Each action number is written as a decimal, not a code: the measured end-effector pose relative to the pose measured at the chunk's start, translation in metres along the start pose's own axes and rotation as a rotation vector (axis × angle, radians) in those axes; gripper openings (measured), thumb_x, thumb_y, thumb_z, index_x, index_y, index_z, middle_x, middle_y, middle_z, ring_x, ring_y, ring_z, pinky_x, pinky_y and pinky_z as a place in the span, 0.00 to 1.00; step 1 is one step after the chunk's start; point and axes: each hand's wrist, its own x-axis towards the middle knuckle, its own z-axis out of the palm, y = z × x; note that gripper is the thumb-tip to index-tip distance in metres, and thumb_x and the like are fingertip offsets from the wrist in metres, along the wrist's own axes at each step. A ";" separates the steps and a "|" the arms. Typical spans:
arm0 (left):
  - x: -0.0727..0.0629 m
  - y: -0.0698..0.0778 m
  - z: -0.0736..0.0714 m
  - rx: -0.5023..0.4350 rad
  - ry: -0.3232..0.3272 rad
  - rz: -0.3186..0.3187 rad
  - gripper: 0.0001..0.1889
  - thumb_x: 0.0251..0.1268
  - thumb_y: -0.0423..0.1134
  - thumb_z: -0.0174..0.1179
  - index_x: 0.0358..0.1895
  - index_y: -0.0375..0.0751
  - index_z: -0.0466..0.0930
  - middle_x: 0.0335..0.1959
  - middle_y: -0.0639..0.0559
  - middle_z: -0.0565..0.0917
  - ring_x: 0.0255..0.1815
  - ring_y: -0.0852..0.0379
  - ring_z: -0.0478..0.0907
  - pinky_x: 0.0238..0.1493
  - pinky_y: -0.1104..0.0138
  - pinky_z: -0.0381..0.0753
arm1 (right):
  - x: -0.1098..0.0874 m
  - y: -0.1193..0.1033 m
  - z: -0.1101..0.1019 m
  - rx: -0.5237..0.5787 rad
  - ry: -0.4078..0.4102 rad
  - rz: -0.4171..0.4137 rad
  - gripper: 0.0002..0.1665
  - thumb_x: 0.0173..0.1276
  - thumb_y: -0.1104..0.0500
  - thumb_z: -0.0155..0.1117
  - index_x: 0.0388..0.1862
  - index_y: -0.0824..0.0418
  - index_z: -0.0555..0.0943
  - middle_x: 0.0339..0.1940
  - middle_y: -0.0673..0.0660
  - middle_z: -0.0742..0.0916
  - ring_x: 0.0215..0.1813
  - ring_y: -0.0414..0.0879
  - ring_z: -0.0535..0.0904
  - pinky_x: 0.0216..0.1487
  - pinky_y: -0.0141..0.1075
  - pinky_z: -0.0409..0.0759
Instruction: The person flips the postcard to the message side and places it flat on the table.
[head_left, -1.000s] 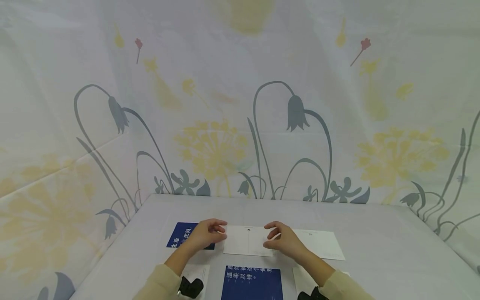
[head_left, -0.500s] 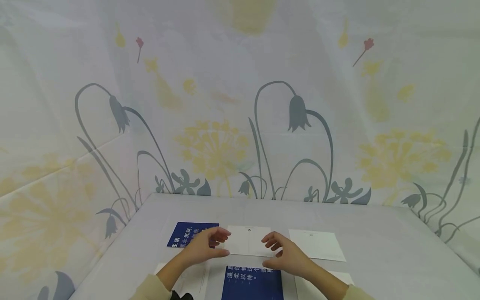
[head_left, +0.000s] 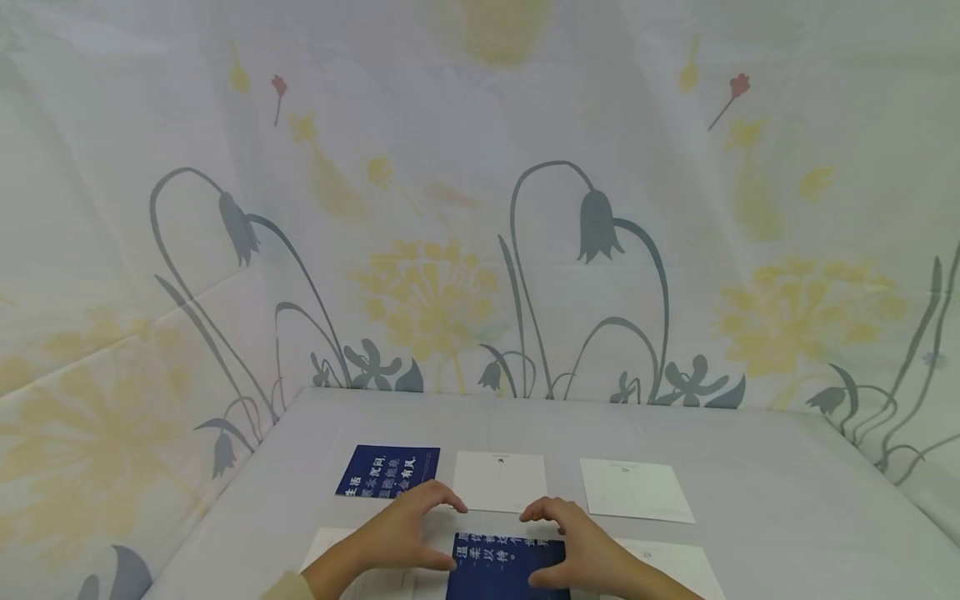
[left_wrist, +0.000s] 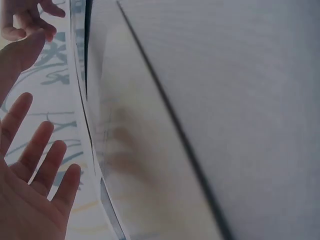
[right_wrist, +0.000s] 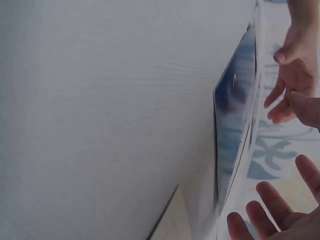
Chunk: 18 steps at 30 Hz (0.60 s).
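In the head view, my left hand [head_left: 408, 529] and my right hand [head_left: 581, 550] reach in from both sides of a blue postcard [head_left: 506, 575] with white Chinese characters, in the front middle. The left thumb tip is right at the card's left edge; the right thumb overlaps its right part. Both hands have fingers spread and softly bent, with nothing gripped. Behind them lies a white postcard [head_left: 500, 483], blank side up with a centre line. From the right wrist view, the blue postcard [right_wrist: 235, 100] lies low on the surface, with my right-hand fingers [right_wrist: 272, 205] beside it.
At the back left is another blue postcard [head_left: 390, 471]. A white postcard [head_left: 636, 490] lies back right, with further white cards front left [head_left: 326, 546] and front right [head_left: 675, 567], partly covered by the arms. A flower-printed cloth [head_left: 450, 208] hangs behind the pale table [head_left: 780, 500].
Both hands have drawn back toward the body, from the sides of the back-middle white postcard to the front blue one. Their fingers have spread wider, uncovering more of the back-left blue card.
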 end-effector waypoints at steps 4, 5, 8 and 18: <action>-0.003 0.005 0.000 0.049 -0.056 -0.003 0.30 0.37 0.53 0.75 0.49 0.58 0.73 0.51 0.63 0.70 0.54 0.58 0.67 0.55 0.56 0.71 | -0.007 0.001 0.000 -0.009 -0.030 0.006 0.35 0.47 0.51 0.75 0.53 0.56 0.72 0.53 0.51 0.73 0.57 0.57 0.65 0.51 0.57 0.68; -0.004 0.006 0.000 0.053 -0.072 -0.013 0.31 0.37 0.54 0.75 0.49 0.59 0.73 0.52 0.62 0.70 0.54 0.58 0.67 0.56 0.56 0.71 | -0.009 0.001 -0.001 -0.016 -0.038 -0.004 0.35 0.47 0.51 0.75 0.54 0.55 0.72 0.54 0.51 0.73 0.57 0.57 0.64 0.52 0.57 0.67; -0.005 0.009 0.002 0.082 -0.125 -0.015 0.33 0.36 0.57 0.75 0.50 0.60 0.72 0.56 0.58 0.69 0.58 0.55 0.65 0.58 0.54 0.70 | -0.012 0.005 -0.001 -0.055 -0.065 -0.051 0.36 0.48 0.49 0.76 0.54 0.54 0.71 0.54 0.48 0.72 0.58 0.51 0.63 0.52 0.53 0.67; -0.009 0.005 0.006 0.211 -0.219 0.054 0.35 0.37 0.63 0.71 0.53 0.60 0.70 0.57 0.59 0.69 0.60 0.56 0.63 0.60 0.54 0.65 | -0.015 0.026 0.005 -0.234 -0.200 -0.190 0.26 0.53 0.47 0.72 0.50 0.48 0.75 0.57 0.66 0.72 0.58 0.55 0.67 0.49 0.47 0.73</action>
